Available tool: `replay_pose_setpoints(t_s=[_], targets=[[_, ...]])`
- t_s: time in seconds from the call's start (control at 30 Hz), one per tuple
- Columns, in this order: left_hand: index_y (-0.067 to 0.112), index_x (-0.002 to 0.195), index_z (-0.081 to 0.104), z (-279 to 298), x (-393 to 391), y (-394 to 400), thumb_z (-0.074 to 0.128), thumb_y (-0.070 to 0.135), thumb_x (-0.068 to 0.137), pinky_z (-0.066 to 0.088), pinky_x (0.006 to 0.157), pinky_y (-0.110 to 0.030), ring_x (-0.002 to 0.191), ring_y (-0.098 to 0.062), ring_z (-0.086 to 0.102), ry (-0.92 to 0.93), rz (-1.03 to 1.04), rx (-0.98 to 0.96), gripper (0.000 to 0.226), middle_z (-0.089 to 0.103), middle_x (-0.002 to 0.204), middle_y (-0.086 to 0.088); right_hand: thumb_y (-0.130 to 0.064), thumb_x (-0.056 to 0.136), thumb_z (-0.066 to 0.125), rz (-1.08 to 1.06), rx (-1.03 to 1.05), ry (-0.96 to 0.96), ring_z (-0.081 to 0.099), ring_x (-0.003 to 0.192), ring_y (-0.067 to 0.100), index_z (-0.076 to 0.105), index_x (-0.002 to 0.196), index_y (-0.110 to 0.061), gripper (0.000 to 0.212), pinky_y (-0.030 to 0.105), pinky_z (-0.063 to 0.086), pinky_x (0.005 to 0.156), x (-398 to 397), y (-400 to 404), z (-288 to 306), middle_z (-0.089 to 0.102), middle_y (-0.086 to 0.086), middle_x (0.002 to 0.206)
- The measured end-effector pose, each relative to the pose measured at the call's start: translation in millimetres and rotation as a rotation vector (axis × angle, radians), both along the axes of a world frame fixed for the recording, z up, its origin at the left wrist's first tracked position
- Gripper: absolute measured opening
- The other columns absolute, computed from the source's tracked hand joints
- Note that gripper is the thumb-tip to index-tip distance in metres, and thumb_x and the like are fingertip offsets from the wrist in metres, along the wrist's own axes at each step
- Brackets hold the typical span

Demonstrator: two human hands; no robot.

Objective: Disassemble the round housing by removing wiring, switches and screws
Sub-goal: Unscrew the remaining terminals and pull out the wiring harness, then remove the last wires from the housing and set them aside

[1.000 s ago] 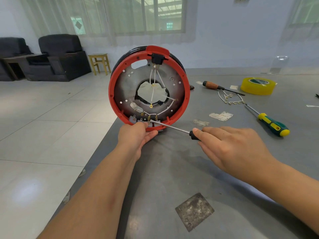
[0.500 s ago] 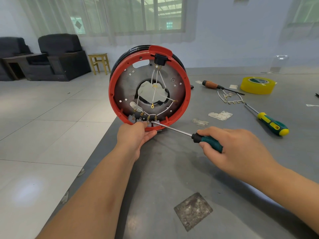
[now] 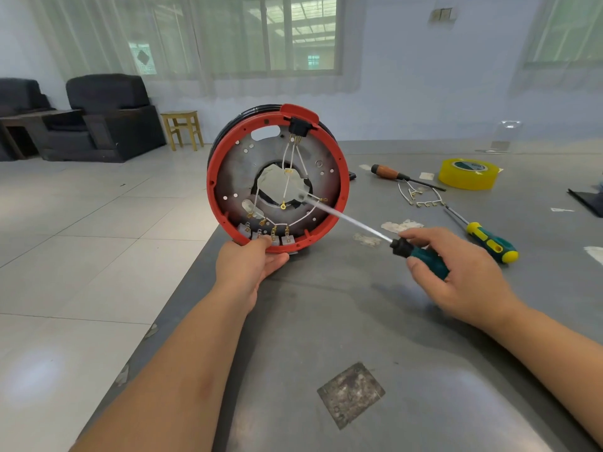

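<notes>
A makeshift workroom; grey metal desk (image 3: 408, 321) strewn with screwdrivers (image 3: 486, 239); black armchairs (image 3: 111, 119) on tiled floor (image 3: 81, 239).

Bare table (image 3: 375, 321) is lying open before the housing (image 3: 228, 164). Right of it, loose wires (image 3: 421, 195), two screwdrivers (image 3: 489, 243) and a tape roll (image 3: 468, 174) are crowding the way — the held screwdriver's shaft (image 3: 346, 220) is crossing the housing's face.

housing (image 3: 215, 203): red rim, grey plate, white wires | held screwdriver (image 3: 424, 256): teal-black handle | tape roll (image 3: 468, 174): yellow | far-edge screwdrivers: brown (image 3: 388, 172), green-yellow (image 3: 489, 243) | table (image 3: 391, 337): grey
</notes>
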State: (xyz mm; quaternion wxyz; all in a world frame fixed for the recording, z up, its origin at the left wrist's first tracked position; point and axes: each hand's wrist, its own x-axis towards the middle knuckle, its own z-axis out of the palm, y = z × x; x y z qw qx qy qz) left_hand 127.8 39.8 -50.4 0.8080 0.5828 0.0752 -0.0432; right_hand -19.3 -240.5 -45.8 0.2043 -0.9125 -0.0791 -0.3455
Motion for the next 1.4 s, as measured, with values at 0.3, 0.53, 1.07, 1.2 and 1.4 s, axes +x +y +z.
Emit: replay_pose_setpoints(t_s=[0.3, 0.53, 1.07, 1.2, 1.4], targets=[[0.003, 0.117, 0.06, 1, -8, 1, 0.064, 0.002, 0.1, 0.066, 0.067, -0.033, 0.082, -0.034, 0.08, -0.018, 0.008, -0.013, 0.017, 0.079, 0.1, -0.021, -0.035, 0.1, 0.051, -0.472, 0.153, 0.087, 0.061, 0.098, 0.026, 0.049, 0.128, -0.031, 0.028, 0.037, 0.047, 0.07, 9, -11, -7, 0.063, -0.004, 0.12], [0.002, 0.124, 0.059, 3, -14, 1, 0.065, 0.001, 0.098, 0.065, 0.067, -0.032, 0.084, -0.035, 0.08, -0.039, -0.001, -0.015, 0.027, 0.079, 0.101, -0.019, -0.036, 0.101, 0.049, -0.735, -0.361, 0.274, 0.067, 0.092, 0.026, 0.066, 0.115, -0.025, 0.024, 0.032, 0.045, 0.064, 25, -20, -6, 0.072, -0.001, 0.102], [-0.002, 0.109, 0.067, 21, -42, -12, 0.065, 0.001, 0.097, 0.063, 0.062, -0.029, 0.08, -0.033, 0.08, -0.009, -0.143, -0.017, 0.012, 0.08, 0.091, -0.02, -0.04, 0.086, 0.067, -0.273, -0.485, -0.096, 0.057, 0.105, 0.034, 0.048, 0.137, -0.017, 0.059, 0.047, 0.05, 0.086, 22, 37, -3, 0.046, 0.006, 0.141], [-0.005, 0.104, 0.068, 24, -45, -15, 0.066, 0.004, 0.097, 0.062, 0.058, -0.027, 0.076, -0.033, 0.08, 0.046, -0.178, -0.039, 0.011, 0.078, 0.089, -0.024, -0.046, 0.092, 0.062, -0.113, -0.449, -0.027, 0.061, 0.106, 0.027, 0.046, 0.142, -0.018, 0.06, 0.041, 0.054, 0.086, 36, 82, -6, 0.044, 0.003, 0.148], [-0.006, 0.109, 0.068, 28, -48, -12, 0.067, 0.01, 0.098, 0.061, 0.057, -0.026, 0.076, -0.029, 0.08, 0.116, -0.266, -0.062, 0.02, 0.077, 0.091, -0.027, -0.041, 0.102, 0.05, -0.041, -0.406, 0.007, 0.063, 0.099, 0.025, 0.063, 0.126, -0.016, 0.036, 0.038, 0.053, 0.085, 52, 91, -1, 0.06, 0.002, 0.124]])
